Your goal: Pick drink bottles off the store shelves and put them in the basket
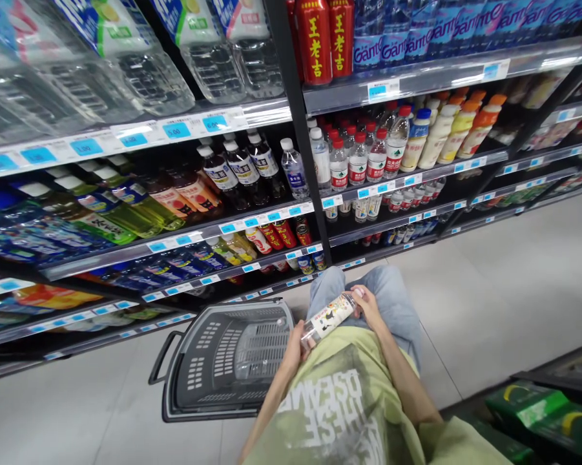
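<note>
A clear plastic water bottle (330,316) with a white, patterned label lies tilted across my lap. My left hand (298,339) is closed around its bottom end. At the cap end, the fingers of my right hand (364,307) are wrapped about the top of the bottle, hiding part of the neck. Just left of my left hand, a grey shopping basket (198,403) with slotted walls stands on the floor. Inside it lies something clear, perhaps a pack or bottle; I cannot make out what.
Drink shelves (271,226) rise in front, with red-capped water bottles (358,161), dark tea bottles (242,168) and red cans (314,42). Large water bottles (150,77) fill the upper left. Green boxes (528,413) sit at lower right. Pale floor tiles (494,278) stretch along the aisle.
</note>
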`<state>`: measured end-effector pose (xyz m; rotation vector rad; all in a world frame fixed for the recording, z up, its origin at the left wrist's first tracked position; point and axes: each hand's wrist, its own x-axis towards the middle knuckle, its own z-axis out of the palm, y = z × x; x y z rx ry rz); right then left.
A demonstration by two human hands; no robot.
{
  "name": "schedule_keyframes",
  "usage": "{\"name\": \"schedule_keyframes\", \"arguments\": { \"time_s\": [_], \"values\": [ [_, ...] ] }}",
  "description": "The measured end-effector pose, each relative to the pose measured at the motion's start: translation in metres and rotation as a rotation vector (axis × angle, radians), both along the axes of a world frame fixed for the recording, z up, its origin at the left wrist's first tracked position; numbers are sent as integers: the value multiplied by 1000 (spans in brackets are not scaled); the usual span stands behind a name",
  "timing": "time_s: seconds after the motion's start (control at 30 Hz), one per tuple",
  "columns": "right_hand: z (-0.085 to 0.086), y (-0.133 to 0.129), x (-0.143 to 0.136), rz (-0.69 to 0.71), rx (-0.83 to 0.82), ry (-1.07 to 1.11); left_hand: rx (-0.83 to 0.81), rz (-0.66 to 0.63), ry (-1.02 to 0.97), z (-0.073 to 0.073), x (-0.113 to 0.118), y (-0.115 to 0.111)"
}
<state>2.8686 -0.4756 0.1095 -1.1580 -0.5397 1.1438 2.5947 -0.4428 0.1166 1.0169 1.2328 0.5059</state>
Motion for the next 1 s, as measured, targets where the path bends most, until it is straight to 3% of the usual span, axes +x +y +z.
{"name": "schedule_keyframes", "arguments": {
  "time_s": [0.1, 0.27, 0.43, 0.63, 0.87, 0.93, 1.0],
  "values": [
    [0, -1, 1, 17, 5, 80, -81, -46, -21, 3, -3, -6],
    [-5, 5, 1, -109, -43, -10, 114, -131, -76, 10, -2, -6],
    [-11, 6, 0, -174, -121, -207, 141, -194, 44, 13, -4, 3],
    [-16, 2, -2, -101, -66, -552, 184, -369, 351, 14, -22, 26],
    [-12, 4, -1, -68, -83, -514, 214, -382, 487, 11, -22, 39],
    [-9, 3, -2, -45, -56, -472, 244, -317, 501, 5, -19, 37],
    [-6, 2, -3, -25, -39, -446, 341, -166, 461, -3, -15, 32]
  ]
}}
